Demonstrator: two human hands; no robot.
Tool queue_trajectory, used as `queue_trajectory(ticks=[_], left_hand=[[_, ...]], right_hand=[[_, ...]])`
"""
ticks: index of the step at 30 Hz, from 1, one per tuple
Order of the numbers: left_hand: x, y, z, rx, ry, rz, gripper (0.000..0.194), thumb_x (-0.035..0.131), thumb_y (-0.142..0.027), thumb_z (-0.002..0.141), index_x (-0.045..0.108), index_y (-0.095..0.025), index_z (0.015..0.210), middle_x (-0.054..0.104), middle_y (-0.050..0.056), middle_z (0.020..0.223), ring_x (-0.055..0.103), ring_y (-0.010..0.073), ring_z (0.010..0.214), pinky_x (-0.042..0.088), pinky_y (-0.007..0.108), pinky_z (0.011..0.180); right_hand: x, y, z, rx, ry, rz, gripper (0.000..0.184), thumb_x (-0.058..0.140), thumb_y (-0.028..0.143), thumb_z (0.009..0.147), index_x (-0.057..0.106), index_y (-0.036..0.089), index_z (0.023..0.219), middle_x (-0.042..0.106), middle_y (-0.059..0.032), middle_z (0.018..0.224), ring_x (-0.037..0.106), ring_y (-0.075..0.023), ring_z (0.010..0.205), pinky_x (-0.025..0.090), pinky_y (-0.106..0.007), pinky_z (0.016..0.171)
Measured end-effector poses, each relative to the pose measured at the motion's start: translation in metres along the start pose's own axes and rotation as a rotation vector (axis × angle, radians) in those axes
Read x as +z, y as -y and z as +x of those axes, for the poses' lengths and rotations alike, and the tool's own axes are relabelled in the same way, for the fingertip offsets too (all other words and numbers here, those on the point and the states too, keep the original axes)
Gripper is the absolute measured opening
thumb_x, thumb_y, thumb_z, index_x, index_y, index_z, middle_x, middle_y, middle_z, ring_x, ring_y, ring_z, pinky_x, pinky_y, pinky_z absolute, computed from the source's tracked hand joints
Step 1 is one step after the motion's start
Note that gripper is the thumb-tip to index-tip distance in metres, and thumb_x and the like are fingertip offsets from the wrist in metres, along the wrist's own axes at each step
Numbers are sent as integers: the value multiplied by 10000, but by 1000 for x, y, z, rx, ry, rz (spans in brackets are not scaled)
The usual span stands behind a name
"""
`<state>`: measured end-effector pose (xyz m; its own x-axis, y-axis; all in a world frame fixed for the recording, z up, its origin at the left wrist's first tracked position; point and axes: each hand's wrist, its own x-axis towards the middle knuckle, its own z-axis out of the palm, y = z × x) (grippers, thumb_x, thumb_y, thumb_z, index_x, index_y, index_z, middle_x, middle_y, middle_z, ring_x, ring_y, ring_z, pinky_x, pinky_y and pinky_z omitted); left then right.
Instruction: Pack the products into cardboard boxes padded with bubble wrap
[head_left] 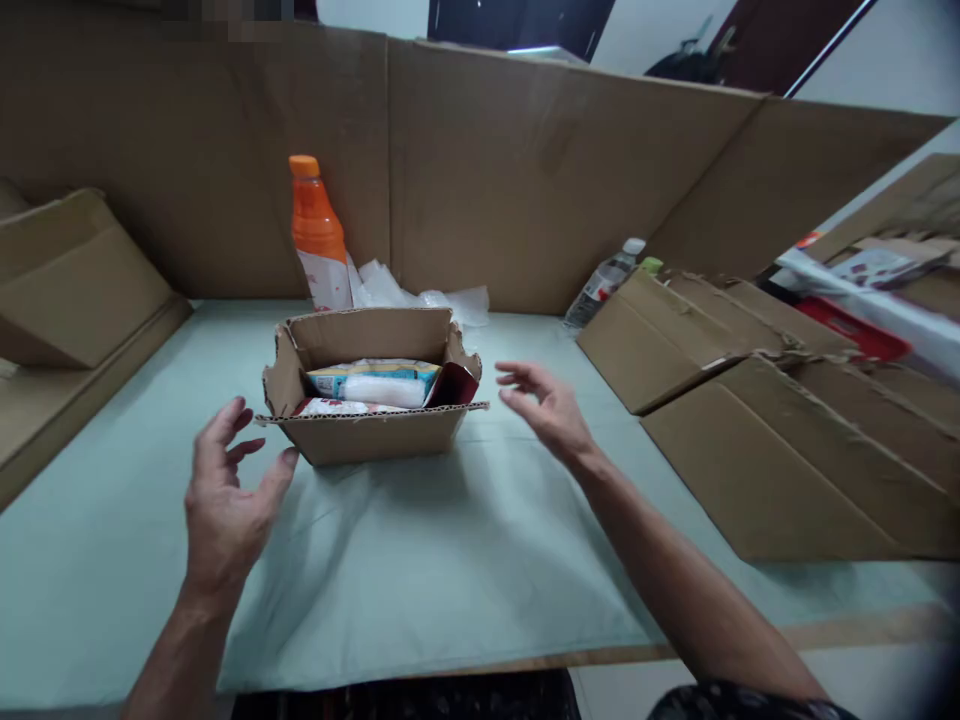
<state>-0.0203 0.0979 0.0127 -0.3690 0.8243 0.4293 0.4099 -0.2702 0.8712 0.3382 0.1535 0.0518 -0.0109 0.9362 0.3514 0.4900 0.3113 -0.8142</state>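
Note:
An uncovered cardboard box (382,440) stands on the pale green cloth, with packed goods inside. Among them are a blue and yellow packet (375,368), a white wrapped roll-like item (385,390) and a dark red item (454,385). Just off the box's left front corner is my left hand (232,490), fingers spread and curved, holding nothing. My right hand (544,410) hovers a little to the right of the box, its fingers apart and slightly blurred, also holding nothing. The lower part of the box's contents is hidden by its walls.
Behind the box stand an orange-capped bottle (319,235) and crumpled clear plastic (412,295). A clear bottle (604,285) leans near cardboard boxes (795,460) on the right. More cardboard (82,290) lies at left. A tall cardboard wall (525,180) closes off the back.

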Motion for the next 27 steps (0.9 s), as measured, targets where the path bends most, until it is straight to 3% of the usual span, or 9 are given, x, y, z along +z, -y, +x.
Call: queue_trajectory(ticks=[3, 6, 10, 13, 16, 20, 22, 24, 27], left_hand=[[13, 14, 14, -183, 165, -124, 800, 839, -448, 689, 544, -221, 1397, 598, 120, 1398, 633, 288, 1173, 515, 455, 1042], [41, 19, 25, -223, 186, -201, 742, 843, -473, 667, 585, -172, 1294, 676, 117, 1231, 646, 277, 1138, 515, 419, 1030], [79, 0, 13, -181, 246, -225, 744, 830, -478, 675, 569, -181, 1306, 669, 114, 1256, 660, 265, 1125, 532, 393, 1002], [89, -20, -15, -141, 379, -251, 745, 770, -496, 755, 529, -191, 1391, 612, 140, 1392, 651, 273, 1179, 537, 395, 1004], [75, -28, -35, -150, 379, -242, 686, 741, -518, 809, 555, -195, 1385, 619, 142, 1399, 632, 274, 1227, 508, 386, 1053], [43, -19, -23, -199, 127, -210, 630, 778, -569, 766, 635, -162, 1225, 712, 120, 1178, 675, 272, 1090, 514, 410, 1034], [31, -15, -13, -176, 24, -175, 609, 790, -572, 751, 645, -160, 1177, 711, 103, 1141, 666, 269, 1083, 504, 419, 1043], [23, -10, -10, -176, 24, -172, 614, 782, -572, 761, 636, -158, 1191, 702, 105, 1163, 649, 273, 1124, 497, 416, 1053], [10, 2, -18, -221, 162, -203, 690, 765, -565, 781, 579, -165, 1312, 663, 137, 1283, 645, 281, 1158, 524, 414, 1020]], right_hand=[[34, -14, -19, 2, 212, 50, 668, 718, 416, 799, 551, 213, 1414, 619, -135, 1408, 641, -283, 1172, 548, -451, 943], [55, -10, -17, -44, 267, 42, 690, 701, 454, 807, 528, 201, 1425, 609, -143, 1412, 621, -300, 1170, 553, -448, 916], [31, -18, -26, 58, 137, -67, 493, 682, 452, 804, 627, 179, 1211, 708, -116, 1142, 652, -269, 959, 557, -403, 795], [0, -24, -54, 142, 2, -139, 361, 666, 497, 816, 647, 180, 987, 702, -96, 959, 634, -253, 846, 525, -356, 680], [-6, -12, -74, 141, -25, -131, 341, 637, 507, 857, 647, 188, 975, 693, -106, 987, 625, -256, 850, 496, -329, 619], [32, 17, -57, 0, 60, -26, 460, 658, 483, 861, 624, 194, 1217, 680, -116, 1155, 624, -287, 1031, 542, -385, 801], [53, 24, -38, -17, 105, 26, 494, 630, 498, 888, 602, 189, 1272, 681, -111, 1166, 624, -274, 1024, 542, -388, 818], [63, 23, -26, 1, 150, 33, 490, 606, 517, 909, 603, 182, 1267, 686, -105, 1144, 625, -251, 959, 540, -367, 767], [60, 9, -29, 56, 225, 20, 501, 612, 540, 906, 607, 181, 1255, 688, -115, 1146, 637, -245, 928, 535, -346, 704]])
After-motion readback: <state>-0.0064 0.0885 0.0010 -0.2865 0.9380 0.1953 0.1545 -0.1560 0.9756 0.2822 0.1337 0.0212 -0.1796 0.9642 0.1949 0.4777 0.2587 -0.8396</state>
